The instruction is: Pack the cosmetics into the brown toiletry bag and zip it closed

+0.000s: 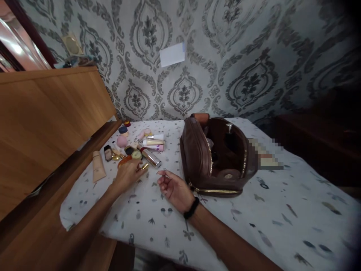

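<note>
Makeup [122, 141] clusters toward the tabletop's [143, 222] far left corner, and on its near side the left hand [128, 174] pinches a gold tube [144, 166]. Beside it the right hand [176, 192] lies palm up, fingers loosely curled, holding nothing that I can see. To the right, the bag [222, 184] gapes toward the far edge. A slack pinch could let the gold tube slip and roll; a low sweep of the left wrist might nudge the beige tube [98, 165] over the left edge.
</note>
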{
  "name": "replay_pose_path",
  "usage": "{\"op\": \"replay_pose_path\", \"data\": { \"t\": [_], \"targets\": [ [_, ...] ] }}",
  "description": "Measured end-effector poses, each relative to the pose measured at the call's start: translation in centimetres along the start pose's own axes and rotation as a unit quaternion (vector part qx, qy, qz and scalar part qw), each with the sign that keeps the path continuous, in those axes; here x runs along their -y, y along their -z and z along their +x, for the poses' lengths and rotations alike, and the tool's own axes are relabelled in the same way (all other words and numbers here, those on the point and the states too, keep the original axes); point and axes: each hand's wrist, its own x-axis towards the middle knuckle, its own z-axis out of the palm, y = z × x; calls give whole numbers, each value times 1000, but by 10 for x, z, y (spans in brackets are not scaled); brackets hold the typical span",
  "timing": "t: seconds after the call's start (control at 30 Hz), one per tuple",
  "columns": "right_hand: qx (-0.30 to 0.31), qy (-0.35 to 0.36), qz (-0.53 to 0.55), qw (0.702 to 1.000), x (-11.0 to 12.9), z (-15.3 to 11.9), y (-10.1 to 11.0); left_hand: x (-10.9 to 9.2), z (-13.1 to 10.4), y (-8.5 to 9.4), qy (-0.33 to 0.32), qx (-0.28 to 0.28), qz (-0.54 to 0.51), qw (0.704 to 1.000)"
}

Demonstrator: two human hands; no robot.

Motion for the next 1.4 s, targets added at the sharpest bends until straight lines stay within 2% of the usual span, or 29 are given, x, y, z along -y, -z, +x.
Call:
{"op": "replay_pose_path", "data": {
  "t": [0.1,0.2,0.27,0.33,0.4,0.47,0.5,0.57,0.7,0.83,0.97,1.1,1.2,1.4],
  "targets": [
    [-5,3,-13,1000,0,-2,-2,-13,-4,2,-2,47,70,996],
    [-10,23,-40,999,-3,-3,-2,-15,-5,2,-6,49,81,996],
    [-19,33,-68,997,-6,-2,-2,-9,-4,2,-3,26,36,999],
    [-33,31,-103,994,-10,-1,-5,-3,-3,1,-10,5,-74,997],
    [-43,23,-127,991,-14,0,-11,1,-3,1,-30,6,-251,968],
    [-35,12,-121,992,-16,2,-20,-1,-2,3,-58,36,-415,907],
    [-23,6,-106,994,-17,3,-24,-3,-2,5,-72,53,-465,881],
    [2,-13,-73,997,-17,6,-31,-9,-1,8,-99,68,-500,857],
    [4,2,-36,999,-16,9,-26,-15,5,5,-131,41,-478,867],
    [-20,0,4,1000,-17,8,-7,-8,8,-9,-145,9,-411,900],
    [-28,-20,28,999,-15,7,-1,1,5,-21,-156,-25,-354,922],
    [-27,-31,23,999,-12,8,-3,9,5,-25,-147,-36,-334,930],
    [-23,-27,19,999,-12,9,-1,7,5,-24,-136,-39,-328,934],
    [-7,21,-26,999,-15,7,2,-6,3,-23,-66,-16,-400,914]
  ]
}}
